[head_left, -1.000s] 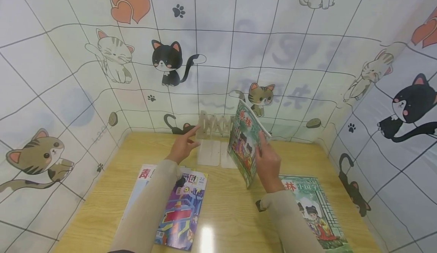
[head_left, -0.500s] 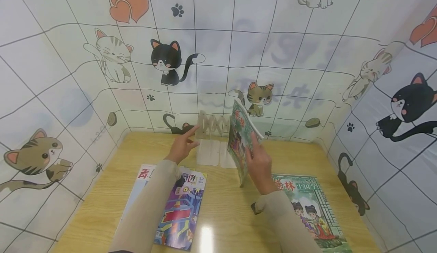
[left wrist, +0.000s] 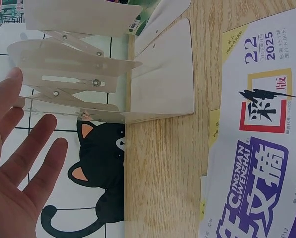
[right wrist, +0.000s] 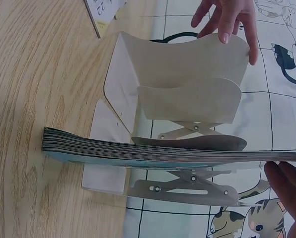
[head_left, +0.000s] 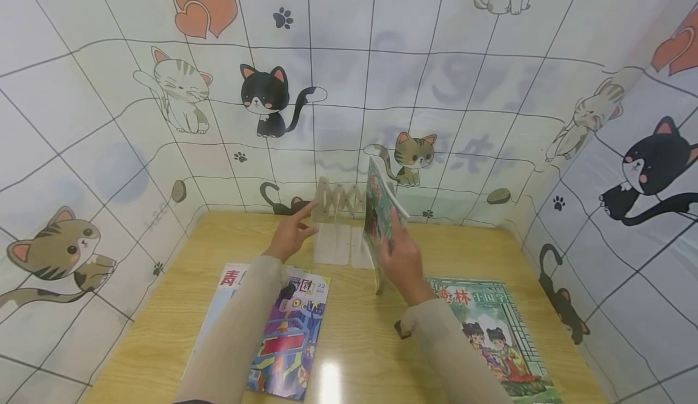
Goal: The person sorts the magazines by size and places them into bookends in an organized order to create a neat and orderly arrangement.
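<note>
A pale folding bookend rack (head_left: 332,243) with several upright dividers stands at the back of the table against the wall. My left hand (head_left: 290,234) is at its left end panel, fingers spread and fairly straight, fingertips touching the panel's upper edge. Between finger and thumb, my right hand (head_left: 402,258) grips the outer edge of a green-covered magazine (head_left: 377,210). That magazine stands upright, its spine side hidden from the head view. In the right wrist view, its page edges (right wrist: 163,151) run between the two dividers at the rack's right end.
On the table's left lie overlapping magazines, one with a purple cover (head_left: 289,337), partly under the left sleeve. Another green magazine (head_left: 498,331) lies flat at the right, partly under the right forearm. Cat-patterned cloth walls (head_left: 349,89) close off the back and both sides.
My right hand has moved left with the green magazine, turning it more edge-on above the rack's right side. My left hand has stayed at the left panel.
</note>
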`<state>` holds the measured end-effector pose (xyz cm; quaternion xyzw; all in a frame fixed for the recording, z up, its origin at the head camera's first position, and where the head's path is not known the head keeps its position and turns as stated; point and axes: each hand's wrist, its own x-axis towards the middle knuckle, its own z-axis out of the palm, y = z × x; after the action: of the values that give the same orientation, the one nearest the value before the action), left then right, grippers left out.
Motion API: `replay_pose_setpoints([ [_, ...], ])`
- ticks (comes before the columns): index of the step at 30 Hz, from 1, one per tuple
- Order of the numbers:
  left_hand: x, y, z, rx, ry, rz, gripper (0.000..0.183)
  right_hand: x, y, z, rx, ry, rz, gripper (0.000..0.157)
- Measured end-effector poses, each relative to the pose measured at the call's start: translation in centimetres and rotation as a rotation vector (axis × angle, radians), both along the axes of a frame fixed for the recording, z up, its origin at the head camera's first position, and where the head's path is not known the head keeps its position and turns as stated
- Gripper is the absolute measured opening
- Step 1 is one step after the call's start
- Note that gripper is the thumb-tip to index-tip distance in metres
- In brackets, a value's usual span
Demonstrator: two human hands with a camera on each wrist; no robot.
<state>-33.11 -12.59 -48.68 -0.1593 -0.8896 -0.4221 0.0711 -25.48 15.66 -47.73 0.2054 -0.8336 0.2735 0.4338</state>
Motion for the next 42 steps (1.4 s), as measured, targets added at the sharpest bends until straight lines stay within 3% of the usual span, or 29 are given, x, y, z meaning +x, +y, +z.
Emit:
replay_pose_setpoints([
  [12, -0.1, 0.0, -0.1, -0.016, 0.002, 0.002, 0.072, -1.0, -0.9, -0.3, 0.067, 0.080, -0.015, 0.071],
  [23, -0.1, -0.1, -0.1, -0.016, 0.015, -0.006, 0.071, -1.0, -1.5, -0.3, 0.055, 0.038, 0.027, 0.072],
  [32, -0.1, -0.1, 0.4, -0.083, -0.001, -0.002, 0.074, -0.9, -1.4, -0.7, 0.084, 0.039, 0.040, 0.068],
  [42, -0.3, -0.2, 0.5, -0.159, 0.057, 0.003, 0.075, -0.1, -1.4, -1.2, 0.103, 0.050, 0.065, 0.062],
])
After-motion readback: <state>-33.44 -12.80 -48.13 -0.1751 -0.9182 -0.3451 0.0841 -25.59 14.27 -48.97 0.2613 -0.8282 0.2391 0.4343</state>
